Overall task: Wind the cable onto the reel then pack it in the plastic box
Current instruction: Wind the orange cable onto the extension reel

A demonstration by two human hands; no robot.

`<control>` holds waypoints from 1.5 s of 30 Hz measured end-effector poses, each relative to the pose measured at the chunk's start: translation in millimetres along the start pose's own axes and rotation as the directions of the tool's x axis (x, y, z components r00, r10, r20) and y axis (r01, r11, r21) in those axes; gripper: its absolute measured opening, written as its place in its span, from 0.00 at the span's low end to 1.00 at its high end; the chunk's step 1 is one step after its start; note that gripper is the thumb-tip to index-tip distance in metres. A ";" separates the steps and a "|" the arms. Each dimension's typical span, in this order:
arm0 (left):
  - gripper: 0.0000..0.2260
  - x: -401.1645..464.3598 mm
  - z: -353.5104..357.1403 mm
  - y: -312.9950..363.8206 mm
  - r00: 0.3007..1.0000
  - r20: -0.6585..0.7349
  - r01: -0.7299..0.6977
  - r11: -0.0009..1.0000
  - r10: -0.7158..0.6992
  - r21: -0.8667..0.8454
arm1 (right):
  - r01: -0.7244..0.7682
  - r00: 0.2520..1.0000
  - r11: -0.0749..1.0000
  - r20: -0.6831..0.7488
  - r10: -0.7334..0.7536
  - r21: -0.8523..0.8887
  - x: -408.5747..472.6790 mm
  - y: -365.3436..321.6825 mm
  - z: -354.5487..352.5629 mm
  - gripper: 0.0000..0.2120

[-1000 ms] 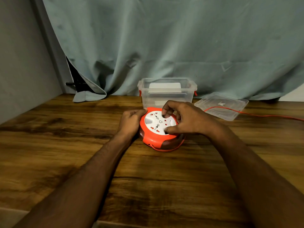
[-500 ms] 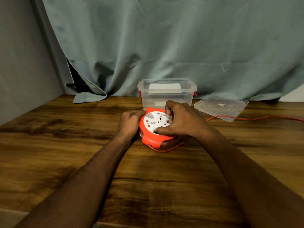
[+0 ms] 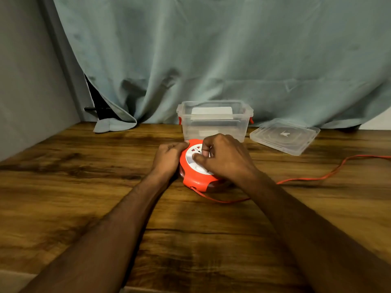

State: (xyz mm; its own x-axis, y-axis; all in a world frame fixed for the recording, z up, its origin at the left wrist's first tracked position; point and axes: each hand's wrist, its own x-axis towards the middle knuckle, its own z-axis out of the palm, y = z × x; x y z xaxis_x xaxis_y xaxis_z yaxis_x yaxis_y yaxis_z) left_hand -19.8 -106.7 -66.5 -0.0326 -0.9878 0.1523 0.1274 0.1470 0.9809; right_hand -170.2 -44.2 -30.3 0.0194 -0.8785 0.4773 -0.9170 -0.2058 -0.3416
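Head view: our right hand (image 3: 224, 157) has turned further over the reel (image 3: 195, 178), fingers curled on its white face, left hand (image 3: 169, 157) grasping the rim, and the cable (image 3: 222, 200) now loops toward the tabletop's near edge.

Orange reel (image 3: 195, 180) flat on table, orange cable (image 3: 317, 179) trailing right, clear plastic box (image 3: 214, 123) behind, open.

Dim, warm indoor lighting. Soft shadows under both forearms on the table (image 3: 63, 187). Wide-angle bowing at edges; slightly soft focus.
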 end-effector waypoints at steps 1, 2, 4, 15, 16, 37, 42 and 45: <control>0.09 0.6 -0.1 -0.8 1.000 0.003 -0.001 1.000 0.001 0.002 | 0.013 1.000 0.999 0.000 -0.013 0.031 -0.5 2.0 -3.5 0.12; 0.09 0.6 0.0 -1.6 1.000 0.008 0.001 1.000 -0.001 0.004 | 0.036 0.999 0.997 0.011 -0.037 0.071 -0.8 4.8 -8.7 0.10; 0.10 0.5 -0.2 -2.4 1.000 0.013 0.005 1.000 -0.005 0.011 | 0.115 0.990 0.988 0.067 -0.122 0.103 0.0 10.7 -20.2 0.13; 0.09 -1.0 0.8 0.1 0.999 0.020 0.037 0.999 -0.038 0.038 | 0.142 0.942 0.985 0.291 -0.164 0.097 8.8 37.2 -38.7 0.32; 0.09 -1.4 0.9 0.6 0.999 0.020 0.035 0.999 -0.036 0.039 | 0.142 0.941 0.985 0.297 -0.164 0.096 9.3 37.4 -38.7 0.32; 0.09 -0.4 2.0 -2.0 0.998 0.052 0.034 0.999 -0.035 0.009 | 0.002 0.996 0.989 0.087 0.011 -0.145 -1.0 9.9 -8.5 0.25; 0.10 -0.4 0.4 -1.0 0.998 0.049 0.025 0.999 -0.027 0.033 | 0.006 0.997 0.995 0.074 0.002 -0.103 -0.6 5.3 -3.0 0.24; 0.10 0.0 0.5 -1.2 0.999 0.029 0.023 0.999 -0.023 0.027 | 0.081 0.995 0.995 0.060 -0.078 -0.050 -1.7 7.8 -10.2 0.17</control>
State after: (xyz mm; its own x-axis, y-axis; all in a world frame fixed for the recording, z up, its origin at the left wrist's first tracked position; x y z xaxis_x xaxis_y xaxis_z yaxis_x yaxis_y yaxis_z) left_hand -20.5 -106.8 -67.6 -0.0645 -0.9890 0.1328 0.0994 0.1260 0.9870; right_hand -181.5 -39.9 -25.5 0.1141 -0.8841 0.4532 -0.9313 -0.2540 -0.2610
